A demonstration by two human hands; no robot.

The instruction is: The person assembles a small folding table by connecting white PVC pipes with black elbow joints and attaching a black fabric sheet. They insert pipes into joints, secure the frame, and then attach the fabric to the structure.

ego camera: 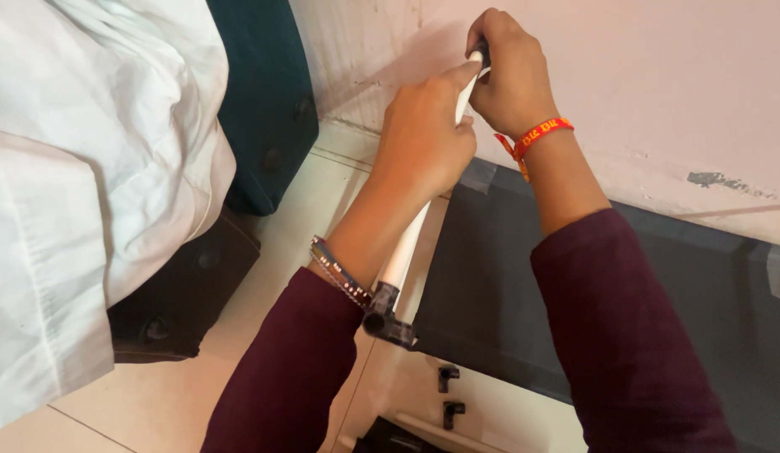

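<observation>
My left hand [423,138] is wrapped around a white plastic tube [404,252] that runs up toward the wall. My right hand [509,71] closes over the tube's top end, where a small dark fitting [484,52] shows between the fingers. At the tube's lower end sits a black plastic connector [385,317], just beside my left wrist. Both arms wear dark red sleeves; a beaded band circles the left wrist and an orange thread band the right.
A dark fabric panel [491,294] lies on the floor against the pinkish wall [675,92]. Two small black connectors [448,393] rest on the pale tiles. White bedding [88,184] and teal and brown furniture [264,101] fill the left.
</observation>
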